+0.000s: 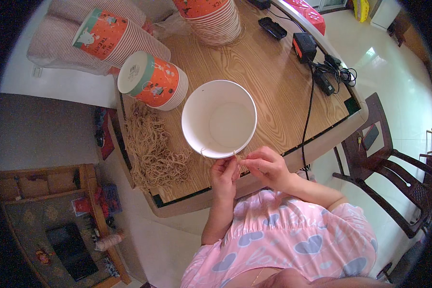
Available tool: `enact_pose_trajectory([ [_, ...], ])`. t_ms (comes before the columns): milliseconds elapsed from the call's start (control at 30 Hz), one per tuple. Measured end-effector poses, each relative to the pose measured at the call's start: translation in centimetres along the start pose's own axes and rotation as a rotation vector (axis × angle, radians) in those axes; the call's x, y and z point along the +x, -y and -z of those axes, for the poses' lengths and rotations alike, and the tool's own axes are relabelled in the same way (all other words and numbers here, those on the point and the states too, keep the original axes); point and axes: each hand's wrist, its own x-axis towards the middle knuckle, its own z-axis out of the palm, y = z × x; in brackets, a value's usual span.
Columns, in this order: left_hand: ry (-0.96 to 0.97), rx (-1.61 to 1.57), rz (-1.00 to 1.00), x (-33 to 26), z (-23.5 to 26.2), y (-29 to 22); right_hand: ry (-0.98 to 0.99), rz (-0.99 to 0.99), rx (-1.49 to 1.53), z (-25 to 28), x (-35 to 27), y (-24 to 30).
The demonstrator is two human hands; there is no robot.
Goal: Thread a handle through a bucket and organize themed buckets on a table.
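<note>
A white paper bucket (219, 118) stands mouth up near the table's front edge, and its inside shows. At its near rim my left hand (224, 174) is closed in a pinch, fingertips against the bucket. My right hand (266, 165) pinches beside it, the two hands' fingertips almost meeting. A thin strand of tan twine (235, 154) rises between the fingers. Another short twine end sticks up at the rim a little to the left. What the fingers do behind the rim is partly hidden. To the left lies a loose heap of tan twine (156, 149).
An orange and green bucket stack (165, 81) lies tilted behind the twine, with longer stacks (122, 41) beyond. Another stack (216, 24) stands at the back. Black adapters (304, 47) and cables lie right; one cord crosses the front edge. A dark wooden chair (384, 163) stands right.
</note>
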Motion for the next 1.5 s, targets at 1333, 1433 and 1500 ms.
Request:
enact_pose_trajectory([
  [1333, 0.058, -0.103, 0.101, -0.1, 0.5, -0.3, -0.063, -0.442, 0.538, -1.0, 0.3, -1.0],
  [1433, 0.054, -0.081, 0.098, -0.1, 0.4, -0.3, -0.036, -0.424, 0.516, -1.0, 0.4, -1.2],
  [1500, 0.048, -0.067, 0.093, -0.1, 0.5, -0.2, -0.021, -0.416, 0.503, -1.0, 0.4, -1.2],
])
